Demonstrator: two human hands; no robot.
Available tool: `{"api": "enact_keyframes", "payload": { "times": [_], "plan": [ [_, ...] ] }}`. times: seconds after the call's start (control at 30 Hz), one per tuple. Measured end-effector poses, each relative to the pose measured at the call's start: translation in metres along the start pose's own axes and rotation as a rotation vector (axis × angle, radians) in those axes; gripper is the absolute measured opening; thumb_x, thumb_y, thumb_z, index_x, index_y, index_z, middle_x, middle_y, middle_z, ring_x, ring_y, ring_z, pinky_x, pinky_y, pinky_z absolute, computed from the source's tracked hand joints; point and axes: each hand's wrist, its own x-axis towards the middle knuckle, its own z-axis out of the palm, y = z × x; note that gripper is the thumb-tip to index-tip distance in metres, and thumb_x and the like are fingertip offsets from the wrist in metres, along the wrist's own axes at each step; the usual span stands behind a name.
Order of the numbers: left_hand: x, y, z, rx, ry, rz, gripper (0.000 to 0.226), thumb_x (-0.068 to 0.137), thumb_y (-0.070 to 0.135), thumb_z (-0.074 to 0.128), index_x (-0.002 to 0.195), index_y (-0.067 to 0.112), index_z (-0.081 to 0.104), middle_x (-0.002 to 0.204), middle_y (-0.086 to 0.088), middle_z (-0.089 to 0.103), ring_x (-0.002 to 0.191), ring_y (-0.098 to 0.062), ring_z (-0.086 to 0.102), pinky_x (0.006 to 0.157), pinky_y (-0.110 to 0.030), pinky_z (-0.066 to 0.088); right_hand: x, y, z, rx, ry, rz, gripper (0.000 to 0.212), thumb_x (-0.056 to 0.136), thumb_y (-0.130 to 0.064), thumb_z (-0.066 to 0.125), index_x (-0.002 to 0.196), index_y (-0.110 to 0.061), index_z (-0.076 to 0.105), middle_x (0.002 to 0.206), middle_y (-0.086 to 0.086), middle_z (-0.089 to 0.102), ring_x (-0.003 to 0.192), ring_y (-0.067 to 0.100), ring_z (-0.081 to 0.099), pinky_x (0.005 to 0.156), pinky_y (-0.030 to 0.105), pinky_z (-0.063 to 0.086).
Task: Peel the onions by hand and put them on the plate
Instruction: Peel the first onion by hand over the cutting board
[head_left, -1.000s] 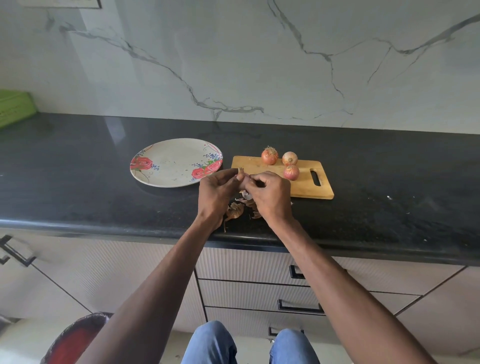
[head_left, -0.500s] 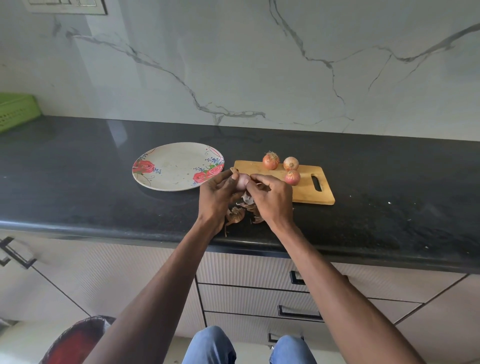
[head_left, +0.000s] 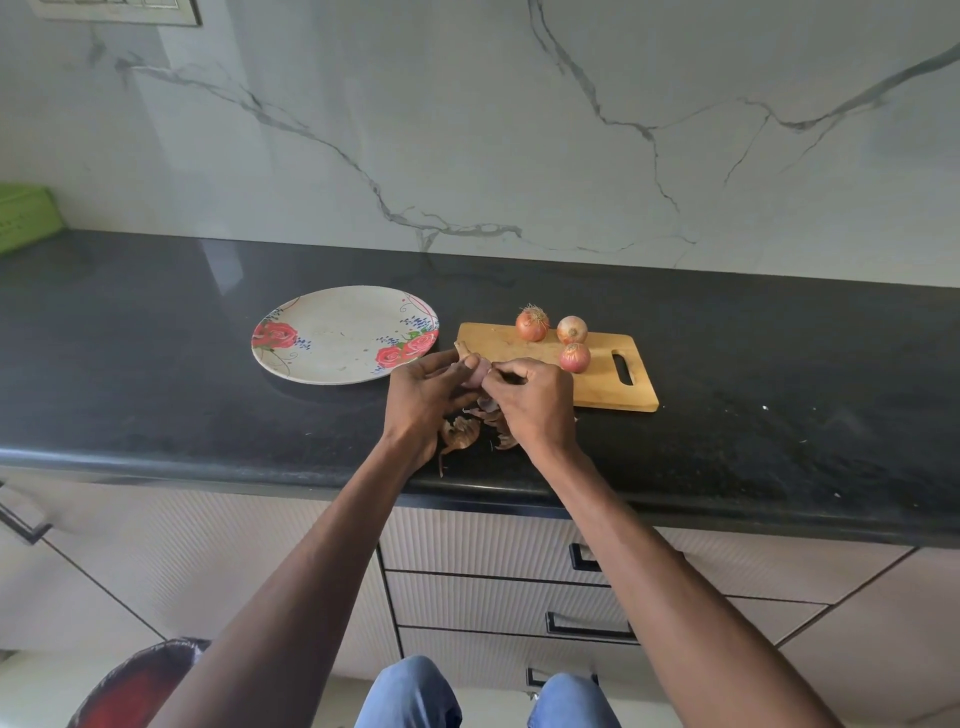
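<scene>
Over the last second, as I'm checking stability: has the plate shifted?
No; the plate keeps the same gap left of the cutting board.

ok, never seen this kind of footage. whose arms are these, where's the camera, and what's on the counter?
There is no robot here: a person works with bare hands, and one wide-angle camera on their head looks forward and down, so the arms come in from the bottom of the picture. The left hand and the right hand together hold a small, partly peeled onion; the right hand's fingers pinch at its skin. Below them, peeled skins lie on the dark counter. To the left is a flowered plate with no onions on it yet. To the right, a wooden cutting board carries three unpeeled onions.
</scene>
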Motion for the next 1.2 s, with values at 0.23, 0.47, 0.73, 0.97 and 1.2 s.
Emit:
{"api": "enact_keyframes", "payload": {
  "times": [0.23, 0.47, 0.73, 0.97, 1.2],
  "plan": [
    [-0.004, 0.004, 0.003, 0.038, -0.005, 0.004, 0.018, 0.095, 0.010, 0.067, 0.109, 0.000, 0.070, 0.098, -0.015, 0.077, 0.090, -0.026, 0.076, 0.075, -0.031, 0.063, 0.001, 0.011, 0.007, -0.148, 0.036, -0.054, 0.036, 0.089, -0.032, 0.068, 0.065, -0.006, 0.067, 0.059, 0.001, 0.064, 0.052, 0.022, 0.058, 0.048, 0.042, 0.047],
    [-0.004, 0.003, 0.003, 0.054, 0.007, 0.006, 0.024, 0.094, 0.012, 0.069, 0.112, -0.003, 0.069, 0.100, -0.020, 0.076, 0.089, -0.029, 0.075, 0.076, -0.033, 0.063, -0.002, 0.001, 0.006, -0.373, 0.100, -0.181, 0.030, 0.088, -0.019, 0.071, 0.065, -0.006, 0.055, 0.062, 0.007, 0.060, 0.053, 0.023, 0.052, 0.047, 0.037, 0.046],
    [-0.008, 0.006, 0.007, 0.029, -0.029, -0.007, 0.025, 0.094, 0.006, 0.067, 0.113, -0.010, 0.066, 0.095, -0.020, 0.076, 0.079, -0.024, 0.074, 0.067, -0.031, 0.062, -0.003, -0.003, 0.008, -0.508, 0.104, -0.200, 0.029, 0.088, -0.021, 0.073, 0.070, -0.006, 0.055, 0.064, 0.010, 0.059, 0.049, 0.023, 0.048, 0.043, 0.030, 0.038],
    [-0.009, 0.007, 0.007, 0.006, -0.026, -0.019, 0.021, 0.098, 0.006, 0.062, 0.114, -0.006, 0.066, 0.093, -0.015, 0.077, 0.079, -0.022, 0.075, 0.066, -0.030, 0.060, -0.005, -0.005, 0.008, -0.510, 0.118, -0.199, 0.030, 0.090, -0.024, 0.071, 0.071, -0.007, 0.055, 0.066, 0.009, 0.060, 0.051, 0.024, 0.051, 0.044, 0.029, 0.039],
    [-0.007, 0.007, 0.006, -0.050, -0.002, -0.074, 0.037, 0.100, 0.006, 0.059, 0.133, -0.011, 0.054, 0.094, -0.013, 0.076, 0.081, -0.023, 0.075, 0.067, -0.031, 0.060, -0.006, -0.007, 0.006, -0.447, 0.104, -0.193, 0.030, 0.088, -0.022, 0.073, 0.069, -0.010, 0.053, 0.064, 0.005, 0.057, 0.052, 0.016, 0.044, 0.048, 0.026, 0.034]
  ]
}}
